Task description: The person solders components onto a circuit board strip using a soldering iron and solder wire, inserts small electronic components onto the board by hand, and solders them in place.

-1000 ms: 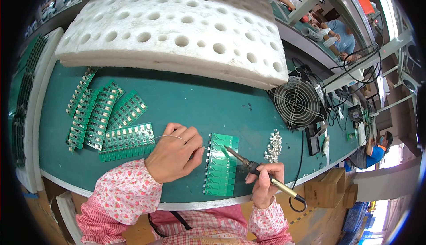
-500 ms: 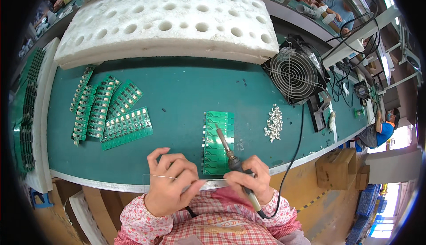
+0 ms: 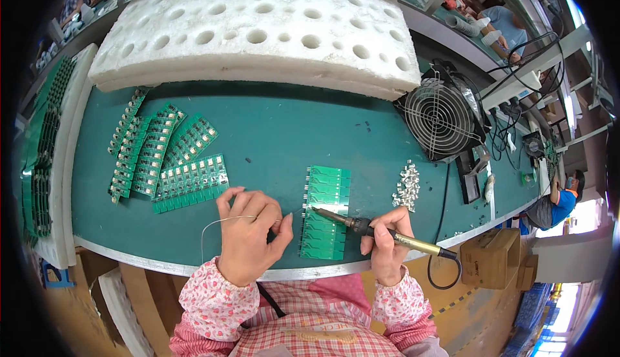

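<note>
Left hand (image 3: 250,237) half-curled on wire (image 3: 212,223), right hand (image 3: 389,247) wrapped round iron (image 3: 361,226), tip (image 3: 316,210) at board (image 3: 325,244). Looks mid-soldering; done/left count unreadable.

You have open counter (image 3: 290,131) ahead of your left hand (image 3: 248,237), running back to the white foam block (image 3: 258,69) that walls off the far side. Populated boards (image 3: 187,184) fill the left, with a foam slab (image 3: 74,131) along that edge. Between your hands lies the green board (image 3: 326,189), the soldering iron (image 3: 363,226) slanting over it from your right hand (image 3: 389,244). Past a narrow lane, the metal parts (image 3: 406,188), black cable (image 3: 444,207) and fan (image 3: 441,121) obstruct your right. Thin wire (image 3: 205,233) loops out beside your left hand.
</note>
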{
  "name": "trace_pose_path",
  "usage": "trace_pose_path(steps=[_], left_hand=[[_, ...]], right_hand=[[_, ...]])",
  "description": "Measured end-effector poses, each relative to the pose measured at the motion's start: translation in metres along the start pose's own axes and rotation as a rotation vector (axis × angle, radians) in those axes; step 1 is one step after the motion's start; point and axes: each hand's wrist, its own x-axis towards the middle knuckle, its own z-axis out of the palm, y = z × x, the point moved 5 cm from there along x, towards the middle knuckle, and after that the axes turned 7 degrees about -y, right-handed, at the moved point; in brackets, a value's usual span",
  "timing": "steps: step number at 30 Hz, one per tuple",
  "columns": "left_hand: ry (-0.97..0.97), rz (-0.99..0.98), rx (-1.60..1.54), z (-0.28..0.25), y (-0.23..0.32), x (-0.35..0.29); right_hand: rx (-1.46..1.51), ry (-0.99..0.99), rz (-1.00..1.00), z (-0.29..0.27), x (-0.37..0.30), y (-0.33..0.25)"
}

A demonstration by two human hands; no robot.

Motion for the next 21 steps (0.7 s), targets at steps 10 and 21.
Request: trace_pose_path(steps=[10, 21], left_hand=[[-0.021, 0.03, -0.011, 0.0037, 0.002, 0.0033], [-0.045, 0.024, 0.023, 0.0067, 0.0025, 0.0037]], right_hand=[[-0.027, -0.014, 0.038, 0.0025, 0.0036, 0.0], [-0.008, -0.017, 0.047, 0.0033, 0.0023, 0.0013]])
